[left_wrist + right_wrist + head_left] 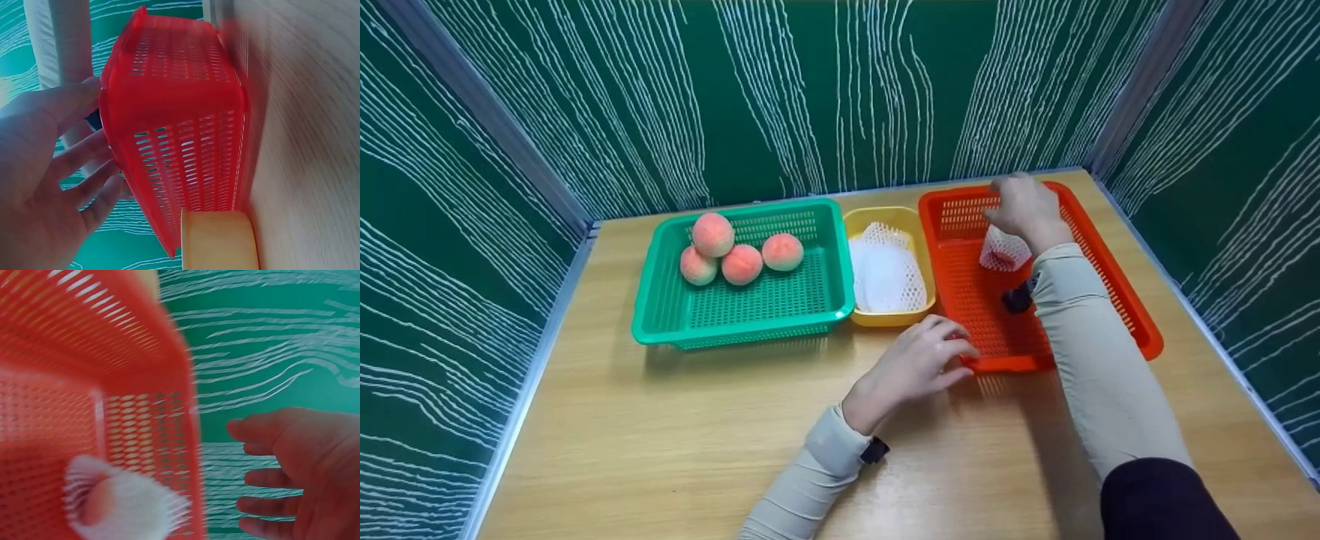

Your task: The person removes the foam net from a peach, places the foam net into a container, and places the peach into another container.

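A peach in a white foam net sleeve (pixel 1004 250) lies at the far end of the red basket (pixel 986 300). Its pink skin shows through the sleeve's end in the right wrist view. Over that end of the basket is my right hand (pixel 1026 210), fingers apart and holding nothing. My left hand (pixel 919 358) is at the near left corner of the red basket, its loosely bent fingers right at the rim (pixel 107 112). Several bare peaches (pixel 742 265) sit in the green basket (pixel 750 331), one resting on top of others.
Between the two larger baskets stands a yellow basket (pixel 885 319) with white foam net sleeves (pixel 889 274) in it. All three stand on a wooden table (pixel 675 442). Green panels with white streaks (pixel 802 97) enclose the back and sides.
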`<act>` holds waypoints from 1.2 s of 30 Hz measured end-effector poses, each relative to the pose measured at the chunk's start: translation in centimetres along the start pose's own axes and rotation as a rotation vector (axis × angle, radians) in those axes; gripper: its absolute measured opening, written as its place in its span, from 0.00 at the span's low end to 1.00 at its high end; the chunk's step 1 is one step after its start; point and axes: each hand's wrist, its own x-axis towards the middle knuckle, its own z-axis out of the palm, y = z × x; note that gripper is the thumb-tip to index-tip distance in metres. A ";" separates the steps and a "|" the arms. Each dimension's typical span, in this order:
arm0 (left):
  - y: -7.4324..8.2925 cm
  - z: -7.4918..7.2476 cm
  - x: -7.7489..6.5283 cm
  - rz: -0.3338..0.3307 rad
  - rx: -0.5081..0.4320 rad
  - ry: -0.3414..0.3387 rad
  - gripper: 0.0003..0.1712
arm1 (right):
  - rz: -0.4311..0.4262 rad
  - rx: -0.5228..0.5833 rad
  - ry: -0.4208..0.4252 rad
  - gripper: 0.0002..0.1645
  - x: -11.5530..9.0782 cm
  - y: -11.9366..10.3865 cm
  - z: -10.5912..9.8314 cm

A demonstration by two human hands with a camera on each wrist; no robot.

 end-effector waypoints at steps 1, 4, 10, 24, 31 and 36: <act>0.0 0.0 0.0 -0.010 0.005 -0.002 0.13 | 0.021 0.003 -0.003 0.35 0.2 0.4 0.5; 0.2 0.1 0.0 -0.033 0.014 -0.005 0.12 | 0.106 0.021 0.004 0.43 0.4 1.9 1.8; 0.5 0.4 -0.2 -0.070 0.010 0.006 0.10 | 0.312 0.127 0.049 0.55 0.1 3.9 4.5; 0.6 0.4 0.3 -0.139 -0.058 -0.020 0.09 | 0.563 0.475 -0.002 0.69 0.0 5.0 7.7; 0.6 0.6 0.3 -0.151 -0.061 -0.020 0.09 | 0.598 0.694 0.067 0.69 0.0 4.8 8.2; 0.3 1.0 0.1 -0.147 -0.058 0.001 0.08 | 0.626 0.838 0.083 0.62 0.2 4.7 8.7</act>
